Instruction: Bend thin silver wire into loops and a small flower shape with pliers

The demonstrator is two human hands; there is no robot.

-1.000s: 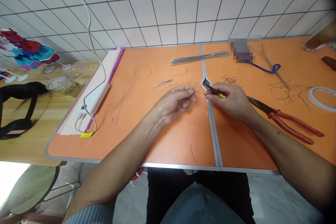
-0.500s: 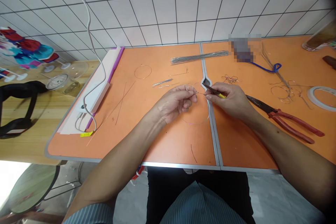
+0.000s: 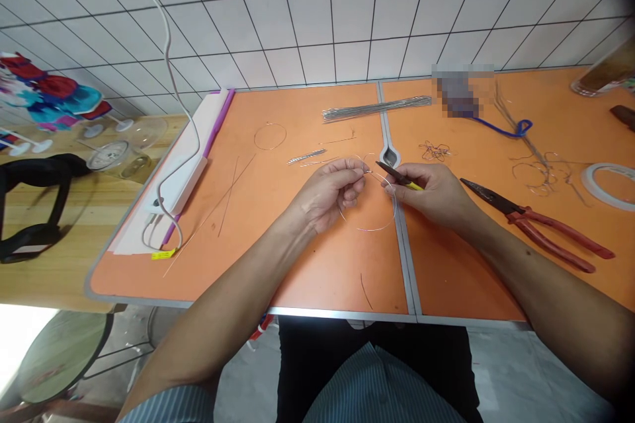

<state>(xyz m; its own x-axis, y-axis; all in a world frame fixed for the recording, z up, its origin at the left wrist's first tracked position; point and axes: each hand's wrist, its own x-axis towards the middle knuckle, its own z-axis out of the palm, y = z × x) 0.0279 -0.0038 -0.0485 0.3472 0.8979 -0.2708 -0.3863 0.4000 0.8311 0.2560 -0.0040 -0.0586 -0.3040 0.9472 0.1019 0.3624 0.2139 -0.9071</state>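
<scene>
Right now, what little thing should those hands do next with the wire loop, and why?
Perhaps bring the yellow-handled pliers to the wire loop beside the left hand, because that hand pinches the loop, while the pliers in the right hand point nearby without seeming to grip it.

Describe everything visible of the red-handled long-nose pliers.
The red-handled long-nose pliers have dark, metallic-looking tapered jaws, seemingly closed, and two smooth red handles spread apart. They lie unheld on the orange tabletop, nose pointing away and leftward, the tip close to the right hand.
</scene>
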